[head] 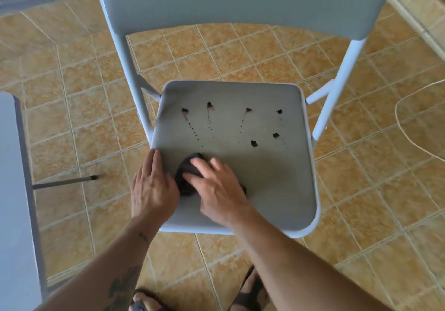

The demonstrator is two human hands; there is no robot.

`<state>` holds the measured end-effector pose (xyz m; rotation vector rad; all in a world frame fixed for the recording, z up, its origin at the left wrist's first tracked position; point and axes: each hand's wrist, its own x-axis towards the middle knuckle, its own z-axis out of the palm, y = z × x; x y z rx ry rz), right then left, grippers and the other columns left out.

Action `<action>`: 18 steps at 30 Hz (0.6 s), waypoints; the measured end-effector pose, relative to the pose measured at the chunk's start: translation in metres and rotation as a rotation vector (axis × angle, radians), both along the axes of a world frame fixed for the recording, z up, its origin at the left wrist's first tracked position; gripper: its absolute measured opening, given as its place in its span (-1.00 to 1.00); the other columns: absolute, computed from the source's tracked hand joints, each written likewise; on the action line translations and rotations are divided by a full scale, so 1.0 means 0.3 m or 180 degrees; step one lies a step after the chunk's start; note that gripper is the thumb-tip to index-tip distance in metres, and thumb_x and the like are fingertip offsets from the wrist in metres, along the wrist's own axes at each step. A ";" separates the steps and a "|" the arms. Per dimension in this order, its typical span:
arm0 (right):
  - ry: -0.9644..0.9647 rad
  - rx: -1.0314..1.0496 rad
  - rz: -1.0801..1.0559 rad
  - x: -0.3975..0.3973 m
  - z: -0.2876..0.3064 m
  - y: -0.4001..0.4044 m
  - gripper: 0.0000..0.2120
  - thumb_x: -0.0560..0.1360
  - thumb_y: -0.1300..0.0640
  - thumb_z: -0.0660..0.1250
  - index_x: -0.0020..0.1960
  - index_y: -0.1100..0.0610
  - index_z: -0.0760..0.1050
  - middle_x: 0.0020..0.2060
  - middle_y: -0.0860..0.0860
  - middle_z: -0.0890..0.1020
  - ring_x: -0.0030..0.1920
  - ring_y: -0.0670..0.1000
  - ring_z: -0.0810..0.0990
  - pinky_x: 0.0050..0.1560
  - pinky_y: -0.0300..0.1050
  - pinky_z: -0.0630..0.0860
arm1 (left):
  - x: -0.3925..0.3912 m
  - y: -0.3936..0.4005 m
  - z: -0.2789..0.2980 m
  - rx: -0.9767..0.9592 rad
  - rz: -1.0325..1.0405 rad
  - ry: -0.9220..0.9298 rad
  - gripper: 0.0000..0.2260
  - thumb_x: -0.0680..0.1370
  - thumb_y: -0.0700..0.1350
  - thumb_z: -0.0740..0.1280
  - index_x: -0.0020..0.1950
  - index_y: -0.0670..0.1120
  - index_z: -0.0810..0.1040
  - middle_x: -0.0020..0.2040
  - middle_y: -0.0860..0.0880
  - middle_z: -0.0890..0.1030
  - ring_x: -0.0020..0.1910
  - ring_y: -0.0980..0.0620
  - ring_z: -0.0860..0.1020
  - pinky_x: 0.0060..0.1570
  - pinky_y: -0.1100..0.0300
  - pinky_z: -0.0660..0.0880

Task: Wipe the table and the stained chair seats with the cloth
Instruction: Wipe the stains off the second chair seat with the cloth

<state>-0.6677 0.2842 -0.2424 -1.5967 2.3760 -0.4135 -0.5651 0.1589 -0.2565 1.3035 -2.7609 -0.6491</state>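
A grey folding chair stands in front of me, its seat (277,178) marked with several dark purple stains (254,143) and dotted drip trails across the far half. A dark cloth (186,176) lies on the near left part of the seat. My right hand (218,190) presses flat on the cloth, fingers spread and slightly blurred. My left hand (151,188) rests flat on the seat's left edge, beside the cloth, holding nothing. The near half of the seat shows no stains.
The chair's backrest (240,2) rises at the top on white tube legs. A grey table edge (14,190) with a dark leg runs along the left. Tan floor tiles surround the chair. A thin cord (404,127) curves on the floor at right. My sandalled feet show below.
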 end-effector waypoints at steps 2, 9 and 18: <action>0.0225 -0.0030 -0.0012 -0.109 -0.037 0.022 -0.47 0.34 0.28 0.32 0.29 0.03 0.53 0.35 0.05 0.45 0.07 0.20 0.41 -0.01 0.09 0.45 | -0.014 -0.009 -0.047 -0.0160 -0.0044 0.0092 -0.40 0.53 -0.01 0.06 0.54 -0.23 0.24 0.56 -0.18 0.26 0.51 -0.20 0.26 0.46 -0.13 0.24; 0.0825 0.0029 -0.1903 -0.503 -0.101 0.285 -0.49 0.36 0.39 0.30 0.27 0.08 0.59 0.32 0.09 0.52 0.10 0.31 0.43 0.12 0.17 0.47 | -0.019 0.001 -0.093 -0.0318 -0.0056 -0.0037 -0.37 0.52 0.03 0.08 0.57 -0.18 0.18 0.59 -0.11 0.18 0.57 -0.10 0.12 0.54 -0.04 0.12; -0.0055 -0.0558 -0.0939 -0.154 -0.069 -0.002 -0.48 0.39 0.21 0.03 0.20 0.16 0.62 0.19 0.15 0.58 -0.04 0.24 0.48 0.03 0.05 0.49 | -0.011 -0.005 -0.077 -0.0157 0.0038 0.0050 -0.36 0.49 0.02 0.15 0.56 -0.15 0.22 0.58 -0.09 0.23 0.55 -0.10 0.19 0.48 -0.09 0.23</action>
